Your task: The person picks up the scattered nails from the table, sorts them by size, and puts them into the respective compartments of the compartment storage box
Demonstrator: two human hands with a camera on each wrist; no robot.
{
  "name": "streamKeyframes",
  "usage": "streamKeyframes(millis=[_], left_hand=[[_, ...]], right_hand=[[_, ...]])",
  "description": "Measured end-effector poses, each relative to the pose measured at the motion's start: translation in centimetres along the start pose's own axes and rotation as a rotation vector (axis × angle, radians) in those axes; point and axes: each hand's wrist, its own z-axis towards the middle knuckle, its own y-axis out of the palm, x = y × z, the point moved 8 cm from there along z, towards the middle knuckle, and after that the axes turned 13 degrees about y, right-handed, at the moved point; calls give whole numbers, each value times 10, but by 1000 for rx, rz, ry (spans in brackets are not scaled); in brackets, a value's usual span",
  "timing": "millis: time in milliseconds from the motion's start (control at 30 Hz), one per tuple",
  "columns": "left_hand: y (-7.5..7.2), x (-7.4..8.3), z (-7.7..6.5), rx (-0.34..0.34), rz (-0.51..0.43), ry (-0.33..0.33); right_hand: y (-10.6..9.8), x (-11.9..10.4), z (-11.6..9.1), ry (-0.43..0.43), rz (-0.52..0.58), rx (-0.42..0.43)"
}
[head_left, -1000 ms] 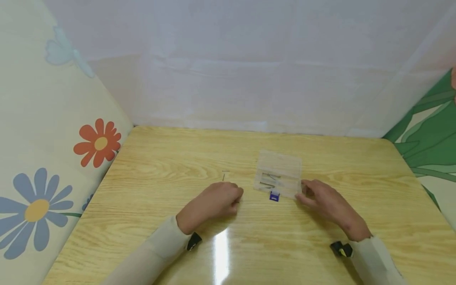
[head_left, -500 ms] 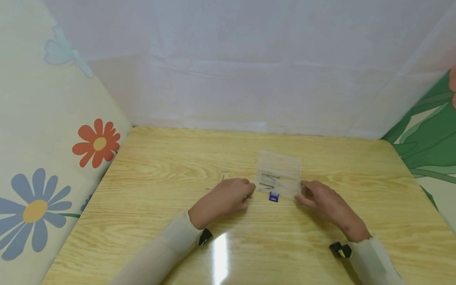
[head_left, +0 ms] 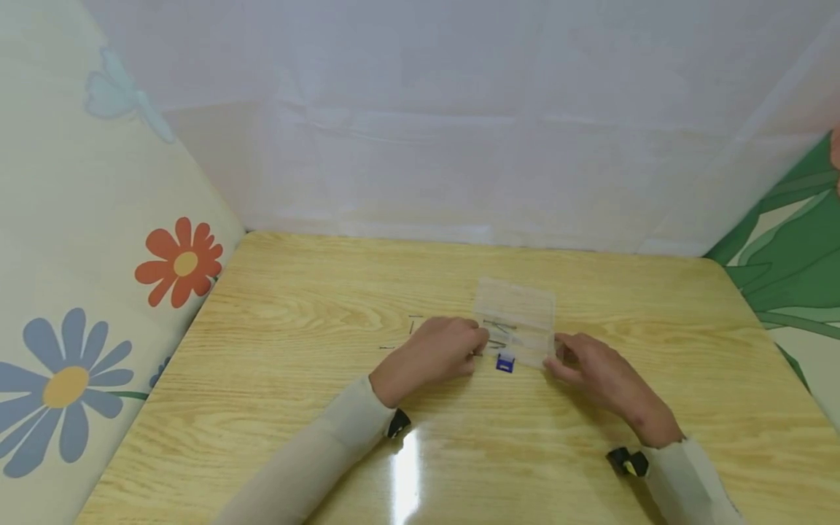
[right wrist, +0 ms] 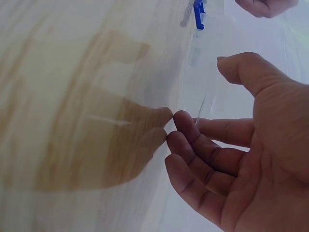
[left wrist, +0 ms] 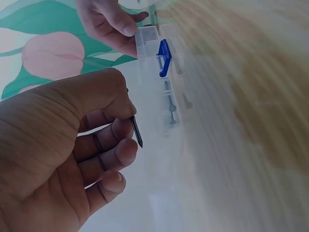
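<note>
One dark, pointed nail (left wrist: 137, 131) is pinched between thumb and bent forefinger of the left hand (head_left: 433, 354), at the left edge of a clear plastic box (head_left: 525, 299). The box sits on the wood-grain worktop (head_left: 295, 292), blue latch (head_left: 504, 363) facing the person. Further nails (head_left: 500, 325) lie inside; three loose nails (head_left: 387, 348) lie left of it. The right hand (head_left: 593, 372), fingers loosely bent, is at the box's right side; whether it grips cannot be told.
</note>
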Motion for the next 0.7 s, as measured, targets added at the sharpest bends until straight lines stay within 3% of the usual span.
streamKeyframes(millis=[467,700], left_hand=[[-1,-5,26,-39,6,-20],[-5,-6,33,-6,35,-19]], right_hand=[[-3,-1,1,-18,7,3],[-1,0,2,-8,0,1]])
